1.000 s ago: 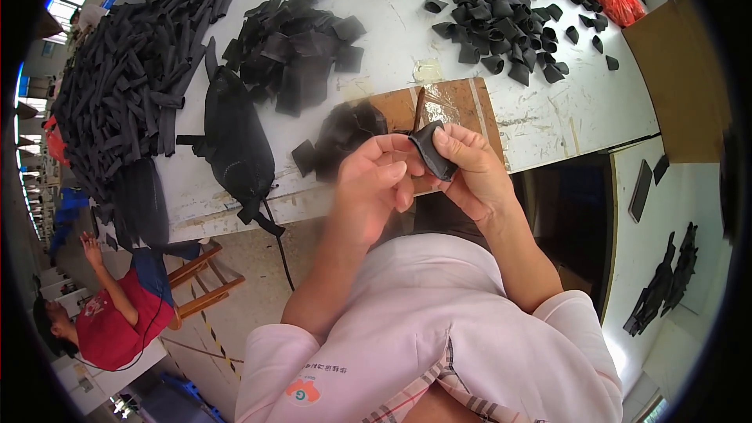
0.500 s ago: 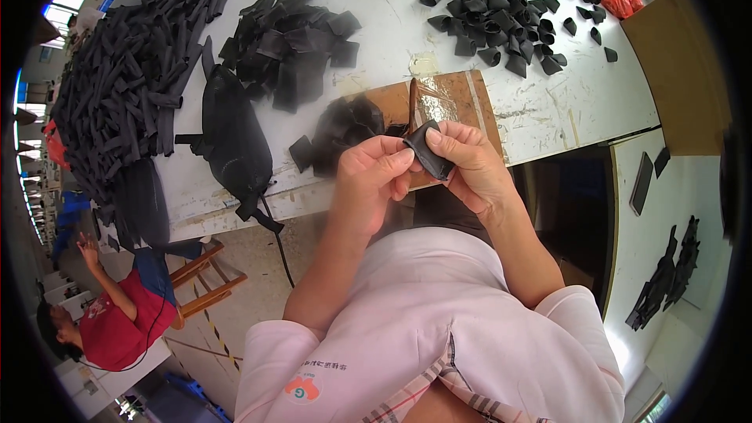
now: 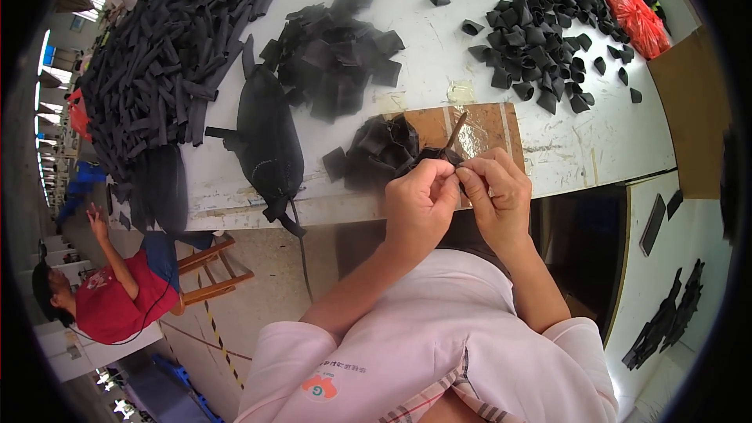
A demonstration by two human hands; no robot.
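Both hands meet over the near edge of a brown board on the white table. My left hand (image 3: 424, 202) and my right hand (image 3: 501, 197) each pinch a small black fabric piece (image 3: 441, 156), thumbs against forefingers. The fingers hide most of it. Just beyond them, a pointed brown stick (image 3: 457, 131) rises from the board (image 3: 501, 127), tilted to the right. Whether the fabric goes around the stick or only lies against it, I cannot tell. Left of my hands sits a heap of dark fabric pieces (image 3: 374, 146).
Farther back lie flat black pieces (image 3: 337, 59), a big pile of black strips (image 3: 149, 63), and many folded black pieces (image 3: 540, 39). A black padded bundle (image 3: 268, 133) with a cord rests nearer. A red plastic bag (image 3: 636, 22) and cardboard (image 3: 689, 102) stand right. A person in red (image 3: 129, 298) sits left.
The black piece was held up in plain view between my hands; now it is lower and mostly covered by my fingers. My view has shifted, so the table appears farther right and lower.
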